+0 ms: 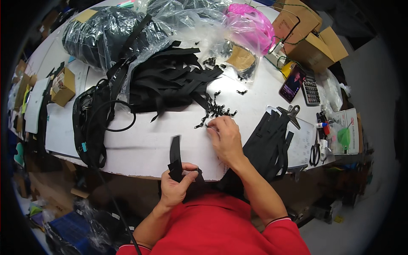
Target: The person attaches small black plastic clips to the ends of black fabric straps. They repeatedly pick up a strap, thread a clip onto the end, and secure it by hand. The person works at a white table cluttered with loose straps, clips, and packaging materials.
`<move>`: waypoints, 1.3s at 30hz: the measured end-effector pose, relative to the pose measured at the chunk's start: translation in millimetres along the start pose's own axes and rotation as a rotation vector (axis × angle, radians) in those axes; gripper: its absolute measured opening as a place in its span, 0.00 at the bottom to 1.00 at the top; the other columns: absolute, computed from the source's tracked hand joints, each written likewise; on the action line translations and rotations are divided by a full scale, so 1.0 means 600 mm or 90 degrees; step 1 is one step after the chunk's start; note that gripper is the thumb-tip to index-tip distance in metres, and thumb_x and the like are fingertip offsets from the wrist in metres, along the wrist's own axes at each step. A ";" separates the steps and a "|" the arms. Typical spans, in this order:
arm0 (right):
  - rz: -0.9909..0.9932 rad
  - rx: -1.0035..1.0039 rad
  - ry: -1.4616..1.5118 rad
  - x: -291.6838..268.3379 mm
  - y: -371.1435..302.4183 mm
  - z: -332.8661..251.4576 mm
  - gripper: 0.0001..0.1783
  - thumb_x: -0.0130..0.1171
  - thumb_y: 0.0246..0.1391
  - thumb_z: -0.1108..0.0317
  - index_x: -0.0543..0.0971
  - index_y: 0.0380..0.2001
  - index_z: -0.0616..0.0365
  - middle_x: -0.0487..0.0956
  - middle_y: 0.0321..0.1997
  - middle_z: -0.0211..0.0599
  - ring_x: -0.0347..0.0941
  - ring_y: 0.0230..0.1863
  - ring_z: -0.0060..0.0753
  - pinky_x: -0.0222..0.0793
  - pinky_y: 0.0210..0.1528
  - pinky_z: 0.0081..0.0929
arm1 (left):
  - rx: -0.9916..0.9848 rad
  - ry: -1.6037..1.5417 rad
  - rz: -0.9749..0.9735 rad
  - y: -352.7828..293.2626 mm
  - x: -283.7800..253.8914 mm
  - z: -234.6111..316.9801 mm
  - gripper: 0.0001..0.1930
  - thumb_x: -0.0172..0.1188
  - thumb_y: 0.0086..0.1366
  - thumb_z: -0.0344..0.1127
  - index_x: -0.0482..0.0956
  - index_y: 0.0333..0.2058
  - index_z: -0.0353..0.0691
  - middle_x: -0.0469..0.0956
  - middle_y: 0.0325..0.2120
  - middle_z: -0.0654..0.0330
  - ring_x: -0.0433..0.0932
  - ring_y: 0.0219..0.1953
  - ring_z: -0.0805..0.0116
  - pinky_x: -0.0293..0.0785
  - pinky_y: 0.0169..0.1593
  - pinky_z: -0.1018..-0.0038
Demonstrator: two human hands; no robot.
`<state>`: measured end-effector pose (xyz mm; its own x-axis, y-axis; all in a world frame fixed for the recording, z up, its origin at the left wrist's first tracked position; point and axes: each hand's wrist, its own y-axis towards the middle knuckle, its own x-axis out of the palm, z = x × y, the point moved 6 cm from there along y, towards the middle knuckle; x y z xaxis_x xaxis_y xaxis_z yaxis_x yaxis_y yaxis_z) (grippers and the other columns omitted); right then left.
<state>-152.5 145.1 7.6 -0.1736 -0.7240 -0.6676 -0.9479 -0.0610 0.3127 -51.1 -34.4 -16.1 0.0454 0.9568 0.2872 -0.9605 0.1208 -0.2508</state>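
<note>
A white table (138, 146) bears black straps (163, 87); small black fittings (219, 111); a calculator (312, 92).

Bright, fairly even light, seemingly from above, whitens the counter (136, 165), where a thin, soft shadow streaks the bare left part, while the space beneath the front edge falls dim. Sharp glints scatter over the clear plastic wrapping (104, 38), and the phone screen (293, 85) glows. The fisheye view bows the counter's edges inside a black rim; the left hand (175, 189) looks reasonably crisp, but the small black parts (218, 111) lose fine detail.
</note>
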 end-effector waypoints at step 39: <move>-0.135 -0.129 0.058 -0.098 -0.100 -0.108 0.12 0.73 0.39 0.73 0.82 0.31 0.53 0.80 0.30 0.29 0.74 0.32 0.34 0.65 0.34 0.31 | 0.099 0.183 -0.018 -0.009 0.048 0.037 0.06 0.65 0.61 0.24 0.80 0.38 0.33 0.82 0.26 0.61 0.76 0.25 0.81 0.69 0.26 0.82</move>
<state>-67.9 146.7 71.8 0.0550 -0.7386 -0.6719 -0.8864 -0.3460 0.3077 -50.8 -13.4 13.9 0.1265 0.9919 0.0141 -0.9873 0.1272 -0.0956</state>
